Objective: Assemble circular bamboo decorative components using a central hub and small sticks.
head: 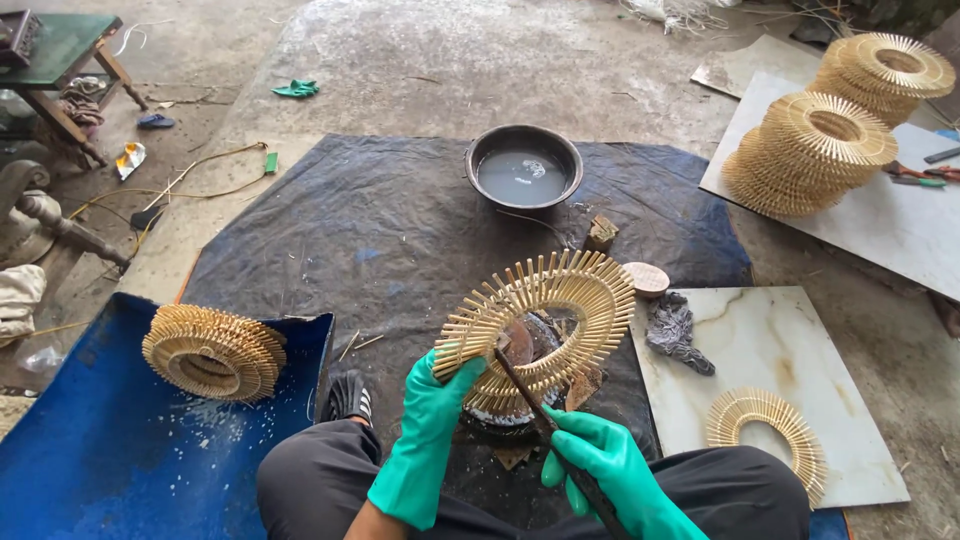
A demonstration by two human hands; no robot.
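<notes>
The left hand (432, 420) grips the rim of a bamboo-stick ring (540, 325), tilted above a dark pot; the right hand (600, 462) is closed on a thin brush (535, 405). A slack grip could let the ring slip and its sticks snap.

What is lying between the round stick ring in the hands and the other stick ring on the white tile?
In the head view, a crumpled grey rag lies between the held ring and the ring on the tile.
</notes>
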